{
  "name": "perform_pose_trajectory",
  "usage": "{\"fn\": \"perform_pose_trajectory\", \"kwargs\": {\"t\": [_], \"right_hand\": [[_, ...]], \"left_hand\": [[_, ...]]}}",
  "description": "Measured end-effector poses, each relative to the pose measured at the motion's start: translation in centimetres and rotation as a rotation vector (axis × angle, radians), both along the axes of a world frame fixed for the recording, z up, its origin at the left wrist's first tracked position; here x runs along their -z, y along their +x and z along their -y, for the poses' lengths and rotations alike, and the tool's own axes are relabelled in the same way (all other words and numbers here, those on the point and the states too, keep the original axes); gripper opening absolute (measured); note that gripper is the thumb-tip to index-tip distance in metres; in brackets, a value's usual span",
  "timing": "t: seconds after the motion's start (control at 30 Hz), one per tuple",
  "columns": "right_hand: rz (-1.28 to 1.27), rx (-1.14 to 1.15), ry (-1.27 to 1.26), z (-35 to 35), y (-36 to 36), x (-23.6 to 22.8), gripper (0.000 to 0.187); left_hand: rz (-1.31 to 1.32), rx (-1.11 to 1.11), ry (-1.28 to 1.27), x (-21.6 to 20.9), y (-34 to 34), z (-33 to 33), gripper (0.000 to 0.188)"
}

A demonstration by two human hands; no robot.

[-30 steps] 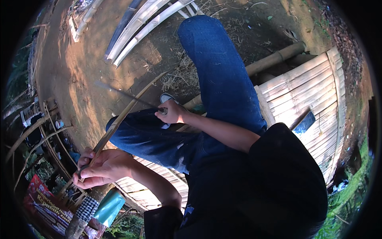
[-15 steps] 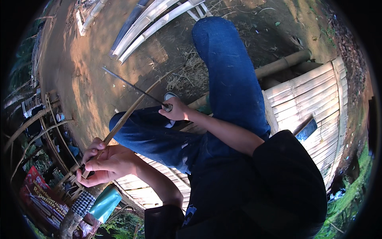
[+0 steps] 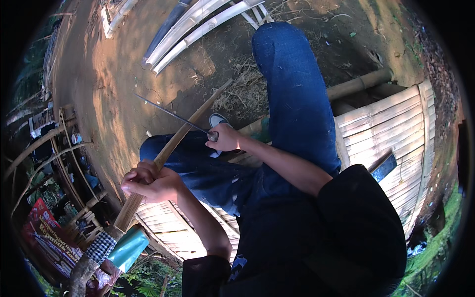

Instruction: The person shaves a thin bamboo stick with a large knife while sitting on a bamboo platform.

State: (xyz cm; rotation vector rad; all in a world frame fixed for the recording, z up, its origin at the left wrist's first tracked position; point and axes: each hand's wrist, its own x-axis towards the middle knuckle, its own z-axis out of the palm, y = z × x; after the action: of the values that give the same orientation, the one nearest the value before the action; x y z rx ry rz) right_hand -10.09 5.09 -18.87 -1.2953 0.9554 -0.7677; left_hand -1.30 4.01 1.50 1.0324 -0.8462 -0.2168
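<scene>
My left hand [image 3: 153,184] is closed around a long, pale strip [image 3: 170,146] that looks like split bamboo. The strip slants from the lower left, over my bent left knee, to a tapered far end above the ground. My right hand [image 3: 227,137] grips a knife [image 3: 173,115] by its handle, in front of my lap. The knife's long, narrow blade points to the far left and crosses the strip a little beyond my knee. Whether the edge touches the strip, I cannot tell.
I sit on a bamboo slat platform [image 3: 386,123] with a dark, flat, phone-like object [image 3: 383,167] on it. Shavings [image 3: 242,91] lie on the dirt near my shoe [image 3: 217,120]. Split bamboo lengths [image 3: 198,37] lie beyond. Checkered cloth [image 3: 101,246] wraps a post near a red banner [image 3: 49,242].
My left hand has moved right and away from me along the strip, its fingers now wrapped around it. The strip shows a broader face. The knife has shifted slightly right.
</scene>
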Motion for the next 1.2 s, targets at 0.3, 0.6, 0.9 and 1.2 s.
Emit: {"fn": "perform_pose_trajectory", "kwargs": {"t": [0.3,0.6,0.9,1.2], "right_hand": [[-0.098,0.032,0.733,1.0,-1.5,2.6,0.021],[-0.098,0.102,0.058,0.8,-0.5,3.4,0.024],[0.156,0.117,0.920,0.6,-0.7,3.2,0.016],[0.067,0.157,0.312,0.1,0.0,7.0,0.017]], "left_hand": [[0.059,0.559,0.090,0.1,3.1,-1.2,0.046],[0.164,0.790,0.029,0.2,2.3,-0.6,0.053],[0.255,0.840,0.078,-0.2,1.4,-1.0,0.061],[0.209,0.777,0.090,-0.6,1.4,-0.4,0.061]]}}
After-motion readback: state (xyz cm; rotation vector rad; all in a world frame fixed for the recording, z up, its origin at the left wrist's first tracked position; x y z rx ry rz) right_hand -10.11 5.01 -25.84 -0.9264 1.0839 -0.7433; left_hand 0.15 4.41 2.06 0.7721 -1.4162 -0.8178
